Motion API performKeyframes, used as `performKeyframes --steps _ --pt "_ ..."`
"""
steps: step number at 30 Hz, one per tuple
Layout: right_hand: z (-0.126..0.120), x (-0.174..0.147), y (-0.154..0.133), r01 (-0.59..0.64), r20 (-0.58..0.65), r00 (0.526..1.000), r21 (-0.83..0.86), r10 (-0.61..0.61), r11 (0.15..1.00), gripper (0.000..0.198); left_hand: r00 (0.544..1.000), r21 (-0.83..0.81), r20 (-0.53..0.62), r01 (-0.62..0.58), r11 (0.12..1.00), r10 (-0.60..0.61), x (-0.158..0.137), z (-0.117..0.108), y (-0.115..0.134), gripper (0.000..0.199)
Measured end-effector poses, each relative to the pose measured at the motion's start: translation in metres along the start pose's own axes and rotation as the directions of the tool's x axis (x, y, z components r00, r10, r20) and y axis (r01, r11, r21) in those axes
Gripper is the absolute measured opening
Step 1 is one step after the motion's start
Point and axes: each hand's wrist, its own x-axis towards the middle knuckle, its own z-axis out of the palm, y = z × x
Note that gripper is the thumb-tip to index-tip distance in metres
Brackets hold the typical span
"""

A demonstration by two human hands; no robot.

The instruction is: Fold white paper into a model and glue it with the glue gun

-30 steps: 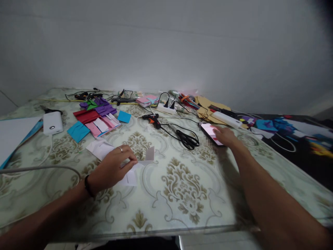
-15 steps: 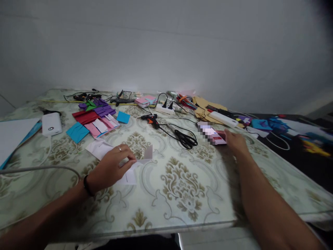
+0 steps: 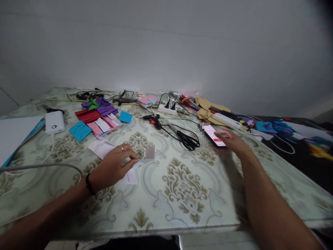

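Observation:
My left hand (image 3: 118,164) pinches a strip of white folded paper (image 3: 148,157) between thumb and forefinger, low over the table. Beneath and behind that hand lie more white paper pieces (image 3: 100,147), partly covered by it. On the right, a smartphone (image 3: 212,134) with a lit screen rests on the table, partly pixelated. My right hand (image 3: 231,140) hovers at its right side, fingers stretched over the screen; whether a fingertip touches the glass I cannot tell. Between the hands sits a black and orange glue gun (image 3: 154,121) with a coiled black cable (image 3: 188,139).
Coloured folded papers (image 3: 90,116) lie at the back left, near a white power bank (image 3: 54,122). A white power strip (image 3: 167,109), brown envelopes (image 3: 217,118) and a long white device (image 3: 227,120) stand along the back. Cables cross the patterned tablecloth (image 3: 182,187).
My right hand has moved from the phone's right edge to over its screen, fingers now extended. My left hand keeps its pinch on the paper. The view has shifted slightly.

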Motion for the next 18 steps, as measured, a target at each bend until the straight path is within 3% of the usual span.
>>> performKeyframes --steps 3,5,12,18 --pt "0.000 0.000 -0.010 -0.041 0.082 0.995 -0.114 0.050 0.993 0.067 1.000 -0.010 0.003 -0.002 1.000 0.002 0.000 0.000 0.000 0.010" --pt "0.000 -0.001 -0.014 -0.055 0.101 0.992 -0.175 0.074 0.983 0.072 1.000 -0.015 0.002 -0.004 1.000 0.004 -0.001 0.001 0.000 0.010" --pt "-0.005 -0.009 -0.023 -0.082 0.116 0.987 -0.263 0.116 0.961 0.077 1.000 -0.028 0.006 -0.001 1.000 0.001 0.000 0.001 0.002 0.011" --pt "-0.003 -0.008 -0.021 -0.031 0.110 0.992 -0.275 0.063 0.961 0.071 1.000 -0.026 0.001 0.005 1.000 -0.004 0.000 0.000 0.002 0.011"
